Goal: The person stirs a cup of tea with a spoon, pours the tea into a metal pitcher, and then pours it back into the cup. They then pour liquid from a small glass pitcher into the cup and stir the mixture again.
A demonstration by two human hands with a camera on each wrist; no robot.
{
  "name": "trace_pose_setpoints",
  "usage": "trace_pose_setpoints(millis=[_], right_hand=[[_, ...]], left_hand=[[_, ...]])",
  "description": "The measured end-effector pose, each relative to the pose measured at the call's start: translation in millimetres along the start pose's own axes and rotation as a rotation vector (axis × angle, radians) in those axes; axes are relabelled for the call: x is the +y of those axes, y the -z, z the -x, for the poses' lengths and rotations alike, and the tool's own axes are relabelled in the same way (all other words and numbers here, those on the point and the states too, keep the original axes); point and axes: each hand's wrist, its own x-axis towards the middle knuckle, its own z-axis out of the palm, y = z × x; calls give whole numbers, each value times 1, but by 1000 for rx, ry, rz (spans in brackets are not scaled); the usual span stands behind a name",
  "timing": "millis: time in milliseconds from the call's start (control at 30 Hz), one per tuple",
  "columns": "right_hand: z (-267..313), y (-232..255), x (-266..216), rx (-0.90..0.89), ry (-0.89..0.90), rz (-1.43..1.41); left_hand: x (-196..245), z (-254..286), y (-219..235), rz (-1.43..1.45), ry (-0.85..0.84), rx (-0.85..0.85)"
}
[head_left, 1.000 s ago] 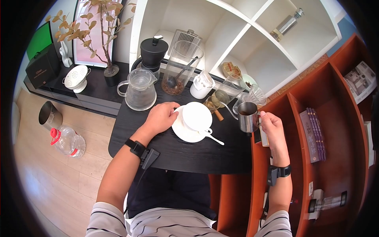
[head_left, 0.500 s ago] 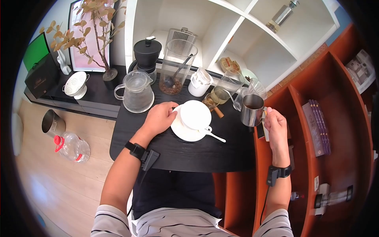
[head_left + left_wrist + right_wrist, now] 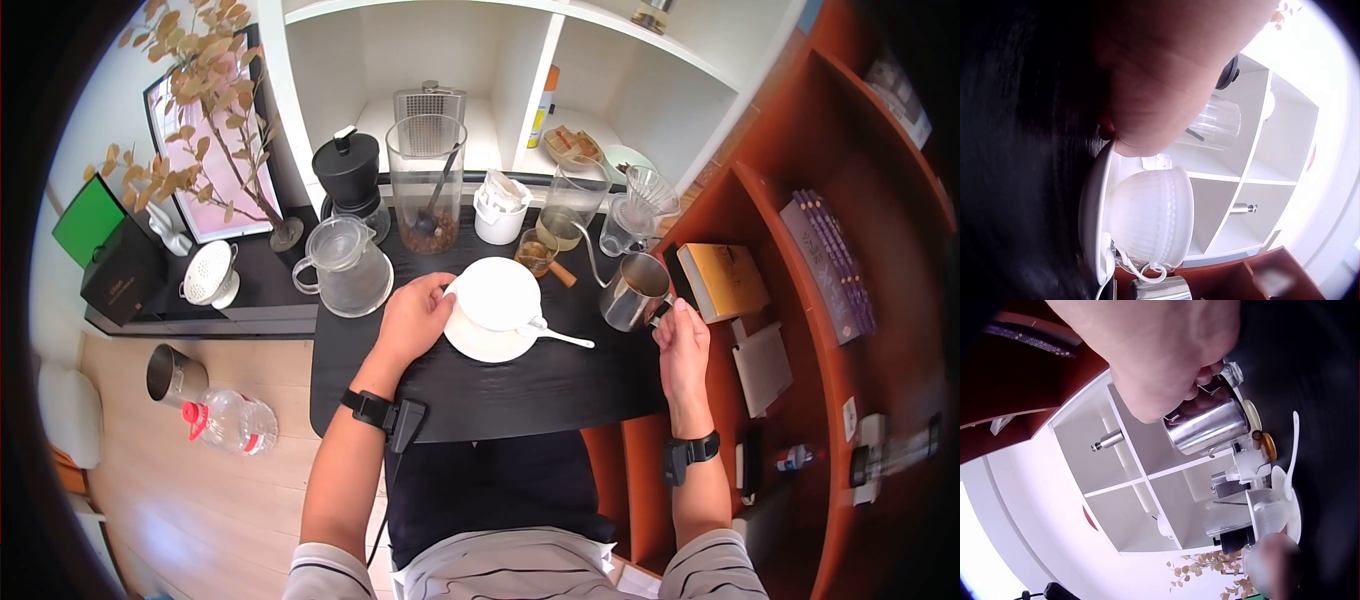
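A white cup (image 3: 497, 292) stands on a white saucer (image 3: 480, 343), with a white spoon (image 3: 568, 339) lying to its right. My left hand (image 3: 412, 318) pinches the saucer's left edge; the left wrist view shows the thumb side at the rim of the saucer (image 3: 1092, 215). My right hand (image 3: 685, 352) grips the handle of a steel gooseneck pot (image 3: 630, 292), right of the cup. In the right wrist view the fingers are curled at the handle of the pot (image 3: 1210, 425). The pot's spout points left, apart from the cup.
Behind the cup stand a glass pitcher (image 3: 347, 266), a black grinder (image 3: 347, 172), a tall glass with beans (image 3: 428, 190), a white canister (image 3: 499, 208), a small amber glass pot (image 3: 537, 252) and a glass dripper (image 3: 640, 200). A red-brown shelf (image 3: 745, 190) borders the table's right side.
The view has shifted and turned. My right hand has lowered slightly toward the table with the pot, which looks more tilted to the left. My left hand stays at the saucer.
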Motion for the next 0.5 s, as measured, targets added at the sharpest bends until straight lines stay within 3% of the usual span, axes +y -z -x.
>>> trace_pose_setpoints(millis=[233,500], right_hand=[[15,28,42,39,9,92],[15,31,56,79,24,209]], left_hand=[[-4,-1,-3,8,-4,4],[-14,-3,-8,84,1,-2]])
